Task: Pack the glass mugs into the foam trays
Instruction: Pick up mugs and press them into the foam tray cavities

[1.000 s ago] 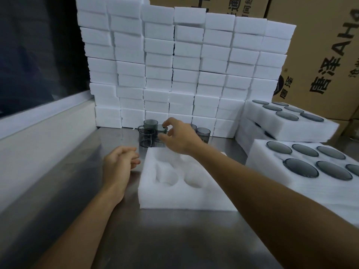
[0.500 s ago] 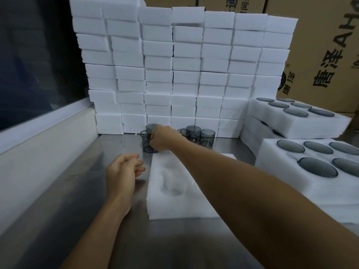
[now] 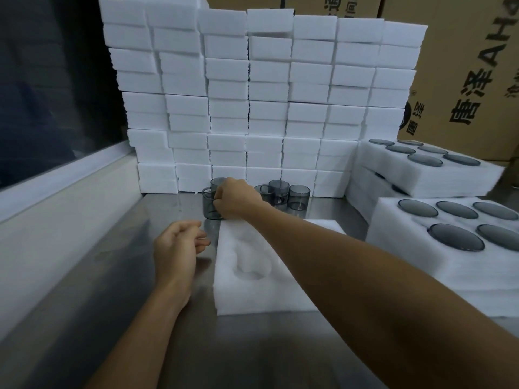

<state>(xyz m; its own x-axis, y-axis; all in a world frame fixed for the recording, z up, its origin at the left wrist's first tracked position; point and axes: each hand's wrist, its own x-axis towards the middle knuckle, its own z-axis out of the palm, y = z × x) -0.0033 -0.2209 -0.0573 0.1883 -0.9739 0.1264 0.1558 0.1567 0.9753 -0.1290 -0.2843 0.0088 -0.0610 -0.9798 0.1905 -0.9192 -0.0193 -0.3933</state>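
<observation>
At the far edge of the desk point(image 3: 118, 318), just beyond the empty foam tray point(image 3: 252, 293), the right hand point(image 3: 238, 199) curls its fingers round a smoky glass mug point(image 3: 210, 206), likely light, slick and breakable, best held by body or handle, while the left hand point(image 3: 175, 248) hangs loosely curled, holding nothing

We see a steel table point(image 3: 118, 276) bearing an empty foam tray point(image 3: 241, 293) under our right forearm, smoky glass mugs point(image 3: 292, 196) beyond, stacked foam blocks point(image 3: 252, 108) behind them, and filled trays point(image 3: 438, 248) further right.
</observation>
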